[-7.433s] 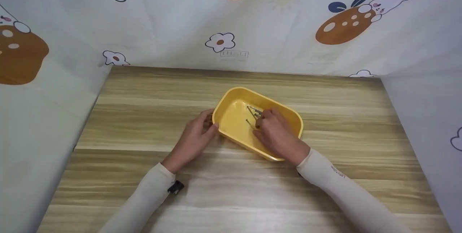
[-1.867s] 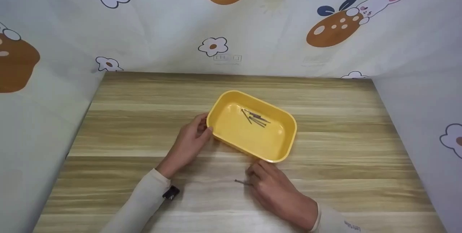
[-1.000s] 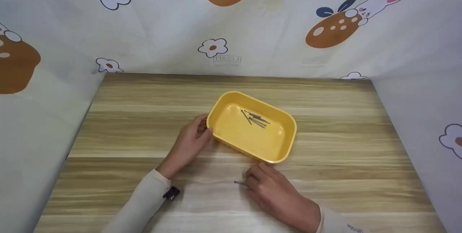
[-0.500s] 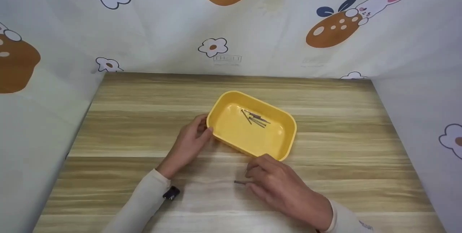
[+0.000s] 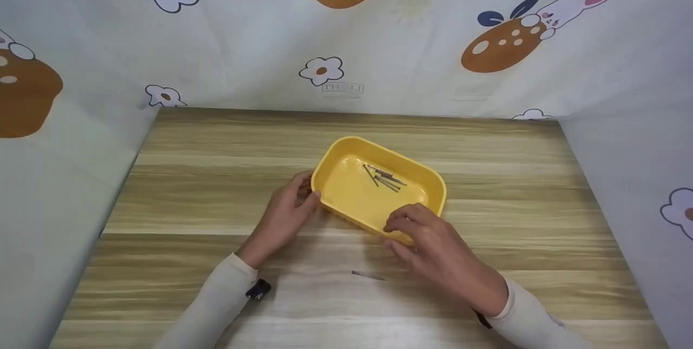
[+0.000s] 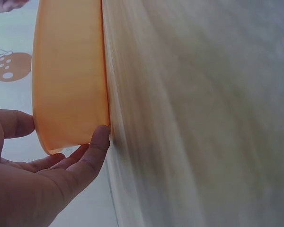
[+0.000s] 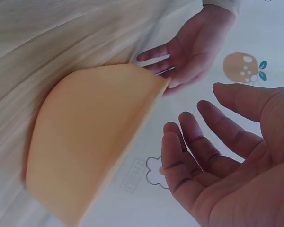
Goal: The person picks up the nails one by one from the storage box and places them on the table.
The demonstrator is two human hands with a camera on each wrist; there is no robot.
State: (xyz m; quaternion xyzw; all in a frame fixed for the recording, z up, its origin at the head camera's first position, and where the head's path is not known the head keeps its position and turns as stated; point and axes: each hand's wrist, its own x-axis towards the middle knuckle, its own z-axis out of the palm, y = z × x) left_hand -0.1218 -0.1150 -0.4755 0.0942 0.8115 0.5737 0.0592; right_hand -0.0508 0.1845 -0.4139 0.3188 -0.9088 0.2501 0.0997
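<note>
My left hand (image 5: 284,211) grips the left corner of a yellow plastic box (image 5: 346,197), its thumb at the rim and fingers along the outer wall, as the left wrist view shows of the box (image 6: 71,71). Over the box's near right rim hovers my right hand (image 5: 441,249), fingers loosely bent and apart; in the right wrist view this hand (image 7: 222,165) has nothing between thumb and fingers. A single thin grey nail (image 5: 368,275) lies on the table just in front of the box, head to the left. Several similar dark nails (image 5: 387,179) lie loosely grouped on the box floor.
The wood-grain table (image 5: 216,176) is enclosed at the back and sides by a pale printed cloth (image 5: 243,30). A small black device (image 5: 258,289) is on the left sleeve.
Earlier my right hand reached into the box, then held a nail on the table before it. It has released that nail and risen over the box's near rim. The left hand stays put.
</note>
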